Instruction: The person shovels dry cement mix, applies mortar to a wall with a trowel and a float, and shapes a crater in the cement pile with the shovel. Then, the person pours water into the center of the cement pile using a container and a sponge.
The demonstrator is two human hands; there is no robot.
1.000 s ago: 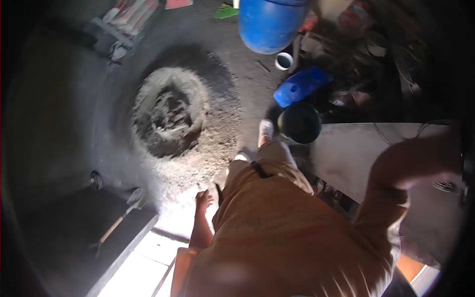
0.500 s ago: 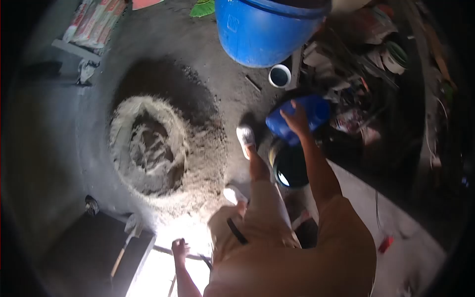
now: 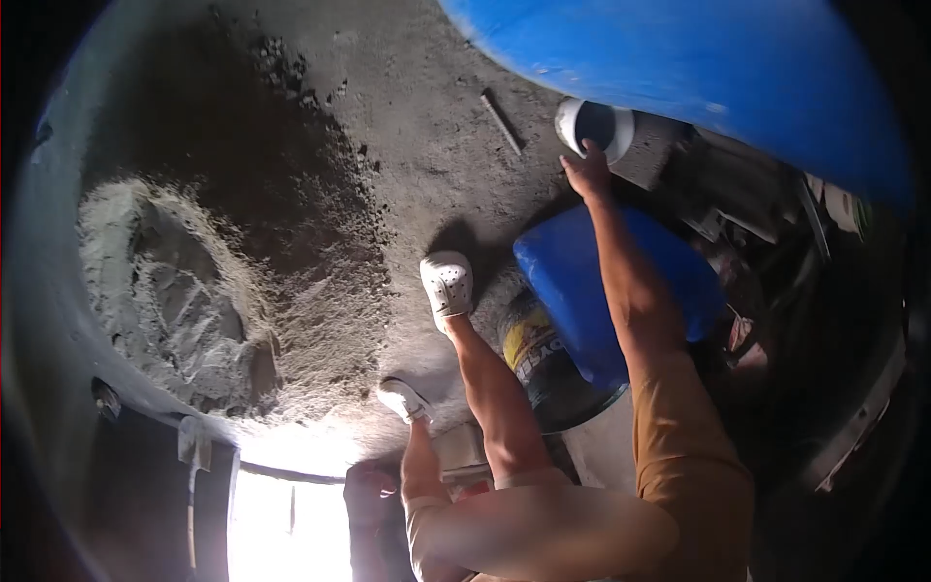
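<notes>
My right hand [image 3: 588, 177] is stretched forward to the near rim of a small white bucket [image 3: 626, 145], thumb and fingers apart. One finger overlaps the bucket's dark opening; whether it touches the rim I cannot tell. Below that forearm lies a blue plastic jug or container [image 3: 558, 257], tilted over a dark bucket with a yellow label [image 3: 531, 344]. My left hand [image 3: 373, 485] shows low in the view as a dark, shadowed shape beside the bright doorway, its fingers unclear.
A large blue barrel [image 3: 679, 58] fills the upper right. Left stands a mound of grey sand or cement mix [image 3: 175, 291]. A short stick [image 3: 501, 123] lies on the floor. Debris [image 3: 747, 213] is piled at right, and a shovel [image 3: 193, 485] leans at lower left.
My right hand has left the blue container and moved forward to the white bucket. The view has shifted closer to the barrel, and the container sits lower over the dark bucket.
</notes>
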